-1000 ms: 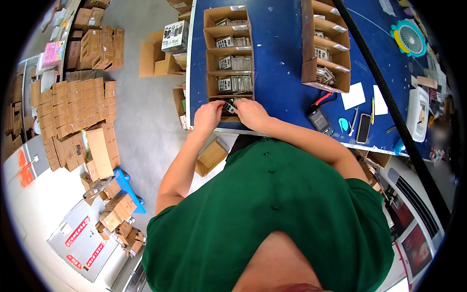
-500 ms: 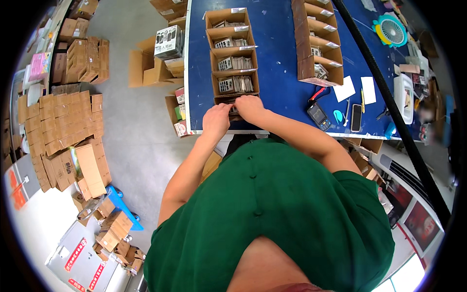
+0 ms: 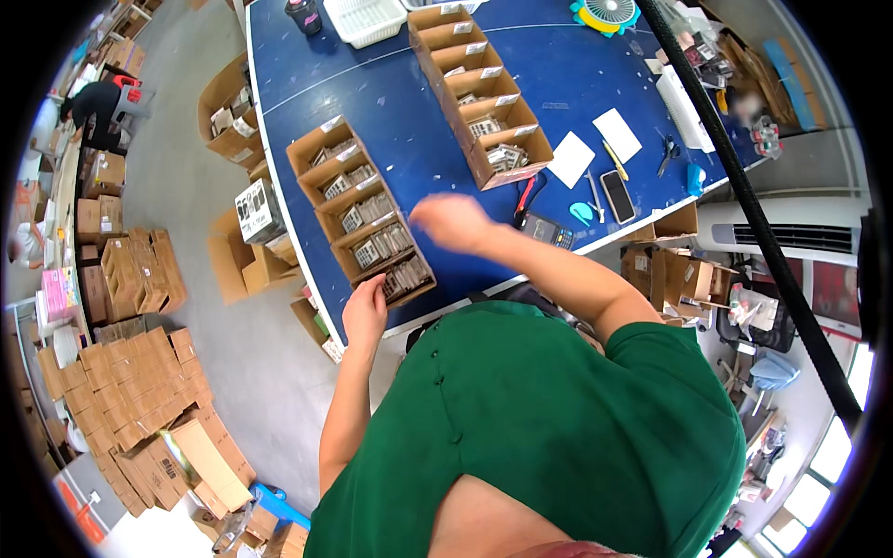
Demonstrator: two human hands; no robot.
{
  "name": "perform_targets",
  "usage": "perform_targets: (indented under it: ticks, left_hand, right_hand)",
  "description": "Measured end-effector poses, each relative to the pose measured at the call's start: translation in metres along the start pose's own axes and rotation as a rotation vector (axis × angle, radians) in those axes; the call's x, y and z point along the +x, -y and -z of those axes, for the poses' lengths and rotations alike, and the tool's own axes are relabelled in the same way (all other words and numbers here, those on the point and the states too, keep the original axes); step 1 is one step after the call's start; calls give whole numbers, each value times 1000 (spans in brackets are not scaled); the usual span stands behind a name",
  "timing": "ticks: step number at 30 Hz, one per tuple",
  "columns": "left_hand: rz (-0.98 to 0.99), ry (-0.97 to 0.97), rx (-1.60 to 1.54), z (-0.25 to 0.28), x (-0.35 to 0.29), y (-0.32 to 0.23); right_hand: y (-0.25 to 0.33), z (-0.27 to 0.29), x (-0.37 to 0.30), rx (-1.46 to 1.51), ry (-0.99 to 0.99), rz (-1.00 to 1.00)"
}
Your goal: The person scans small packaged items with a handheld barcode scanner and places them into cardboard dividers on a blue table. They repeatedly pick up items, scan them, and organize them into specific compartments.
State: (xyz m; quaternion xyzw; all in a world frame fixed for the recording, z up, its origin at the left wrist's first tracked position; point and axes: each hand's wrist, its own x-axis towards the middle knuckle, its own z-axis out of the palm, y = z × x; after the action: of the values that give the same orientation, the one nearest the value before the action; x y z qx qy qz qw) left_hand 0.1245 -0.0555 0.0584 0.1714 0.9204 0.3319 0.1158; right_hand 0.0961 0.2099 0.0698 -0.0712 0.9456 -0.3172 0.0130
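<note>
A long cardboard box [image 3: 327, 220] with several compartments stands at the left side of the blue table. Small flat grey-brown pieces [image 3: 382, 245], stacked on edge, fill its compartments; their kind is too small to tell. My left hand [image 3: 365, 314] is at the nearest compartment, its fingers together on the box's left rim. To the right of the box, my right hand [image 3: 453, 223] is over the table, apart from the box and smeared by motion. A second divided box [image 3: 456, 119] with similar pieces stands farther right.
Right of the boxes lie a handheld scanner [image 3: 546, 232], a phone [image 3: 617, 195], white papers [image 3: 571, 159] and scissors [image 3: 668, 154]. White baskets [image 3: 366, 20] and a small fan [image 3: 606, 13] sit at the back. A black pole [image 3: 735, 167] crosses the right side.
The view has shifted and turned. My right hand has left the box's near end and moved right; my left hand stays there. The nearest compartment's pieces now show.
</note>
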Motion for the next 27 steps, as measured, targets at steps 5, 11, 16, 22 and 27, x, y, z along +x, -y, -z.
perform_targets:
  ticks: [5, 11, 16, 22, 27]
  left_hand:
    - [-109, 58, -246, -27, 31, -64]
    - [-171, 84, -233, -108, 102, -130]
    - [-198, 6, -95, -176, 156, -146]
    - [343, -122, -380, -223, 185, -176]
    - [494, 11, -81, -232, 222, -160]
  right_hand:
    - [-187, 69, -1, -433, -132, -595]
    - [-275, 44, 8, -299, 102, -558]
    - [-249, 50, 21, -347, 167, -340]
    - [-242, 105, -30, -21, -169, -23]
    - [-299, 142, -119, 145, -565, -148]
